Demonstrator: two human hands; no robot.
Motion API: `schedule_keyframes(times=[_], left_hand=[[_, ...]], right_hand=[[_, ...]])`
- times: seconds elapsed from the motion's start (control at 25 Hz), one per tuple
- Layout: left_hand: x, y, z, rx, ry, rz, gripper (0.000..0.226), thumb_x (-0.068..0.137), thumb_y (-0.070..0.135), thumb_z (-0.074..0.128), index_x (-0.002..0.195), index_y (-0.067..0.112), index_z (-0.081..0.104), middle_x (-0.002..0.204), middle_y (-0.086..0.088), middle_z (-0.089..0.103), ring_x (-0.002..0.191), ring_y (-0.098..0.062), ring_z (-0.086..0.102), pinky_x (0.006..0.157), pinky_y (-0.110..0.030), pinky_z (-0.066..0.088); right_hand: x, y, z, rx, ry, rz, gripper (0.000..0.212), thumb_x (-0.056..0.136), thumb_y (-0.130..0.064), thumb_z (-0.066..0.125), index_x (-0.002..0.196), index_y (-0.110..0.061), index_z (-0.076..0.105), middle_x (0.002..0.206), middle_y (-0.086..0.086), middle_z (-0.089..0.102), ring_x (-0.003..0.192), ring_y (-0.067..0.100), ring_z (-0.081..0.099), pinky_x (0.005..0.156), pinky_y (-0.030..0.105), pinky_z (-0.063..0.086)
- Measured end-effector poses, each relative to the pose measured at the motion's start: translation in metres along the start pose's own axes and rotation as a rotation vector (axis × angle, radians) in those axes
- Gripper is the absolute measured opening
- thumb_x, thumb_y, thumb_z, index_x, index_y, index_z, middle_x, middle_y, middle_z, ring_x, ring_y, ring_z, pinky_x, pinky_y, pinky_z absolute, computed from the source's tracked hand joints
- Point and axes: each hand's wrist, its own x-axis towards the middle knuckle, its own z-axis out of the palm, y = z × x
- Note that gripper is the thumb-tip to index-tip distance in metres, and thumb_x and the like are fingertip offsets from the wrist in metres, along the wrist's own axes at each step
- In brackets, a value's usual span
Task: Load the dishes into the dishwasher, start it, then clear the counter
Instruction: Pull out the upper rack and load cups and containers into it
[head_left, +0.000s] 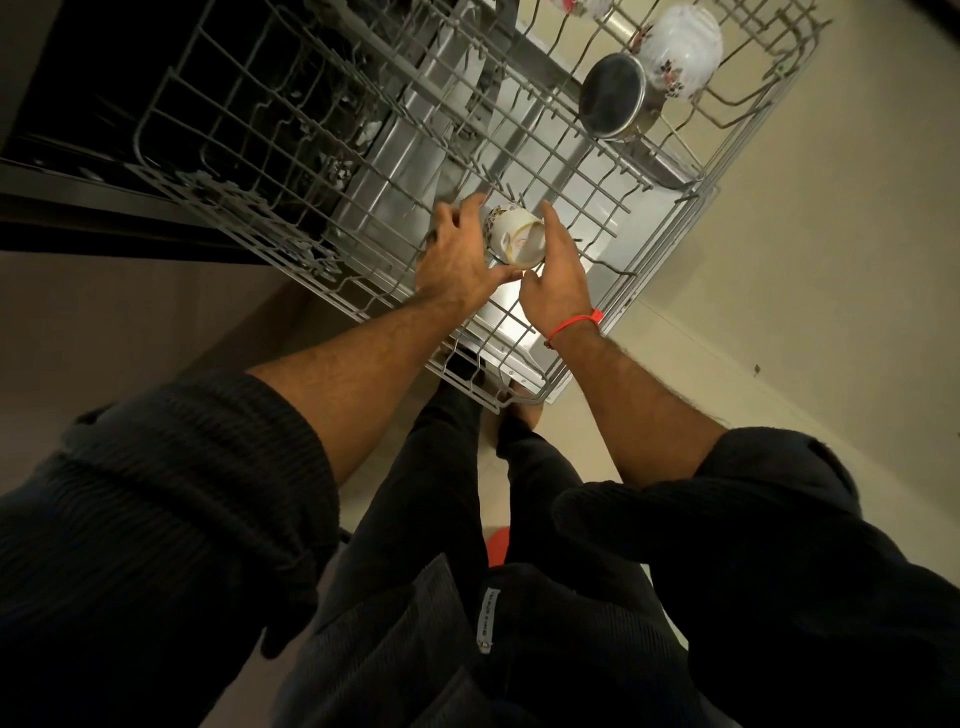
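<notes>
While loading step was in hand, both hands cradled floral cup (514, 236) on its side over upper rack (363, 156): left hand (457, 260) cupped around base, right hand (556, 280) half-open at rim. Steel pot (613, 104) and patterned bowl (680, 52) sat at rack's far end. Next move, judged: tip cup mouth-down, seat between tines, release.

Upper rack (597, 171) is pulled out, grey wire. Far end holds a steel cup (613, 101) beside a floral cup (683, 49) (both tipped). Near end: one teacup (514, 236) on its side.
</notes>
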Motion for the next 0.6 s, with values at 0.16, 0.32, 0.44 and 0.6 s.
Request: schedule_keyframes(times=[0.16,0.32,0.44,0.6], left_hand=[[-0.005,-0.005,0.004,-0.023,-0.011,0.060,0.075,0.085,0.040,0.078,0.148,0.024,0.041,0.148,-0.005,0.037,0.131,-0.027,0.047,0.100,-0.046,0.051],[-0.005,0.001,0.010,-0.168,0.034,0.097,0.053,0.094,0.025,0.070,0.143,0.019,0.052,0.137,-0.002,0.056,0.115,-0.013,0.053,0.095,-0.032,0.049],[-0.004,0.009,0.010,-0.216,-0.006,0.084,0.041,0.098,0.024,0.065,0.138,0.016,0.060,0.122,-0.005,0.065,0.103,-0.012,0.057,0.089,-0.027,0.052],[0.004,0.014,0.022,-0.167,-0.069,0.073,0.035,0.104,0.026,0.054,0.137,0.015,0.061,0.119,-0.008,0.065,0.107,-0.018,0.059,0.088,-0.031,0.050]], right_hand=[[0.001,0.003,-0.001,0.009,0.017,0.013,0.070,0.087,0.009,0.054,0.151,-0.013,0.036,0.151,0.008,0.042,0.139,0.023,0.040,0.117,0.035,0.034],[0.003,0.005,0.001,0.004,0.078,-0.025,0.059,0.090,0.003,0.054,0.146,-0.014,0.047,0.142,0.011,0.050,0.123,0.027,0.054,0.107,0.040,0.045],[0.000,0.005,-0.002,-0.029,0.104,-0.011,0.062,0.089,0.001,0.053,0.148,-0.016,0.043,0.141,0.012,0.043,0.119,0.028,0.055,0.107,0.037,0.045],[-0.003,0.019,-0.006,-0.040,-0.019,-0.014,0.077,0.087,0.003,0.056,0.155,-0.015,0.026,0.147,0.010,0.036,0.125,0.025,0.049,0.108,0.033,0.043]])
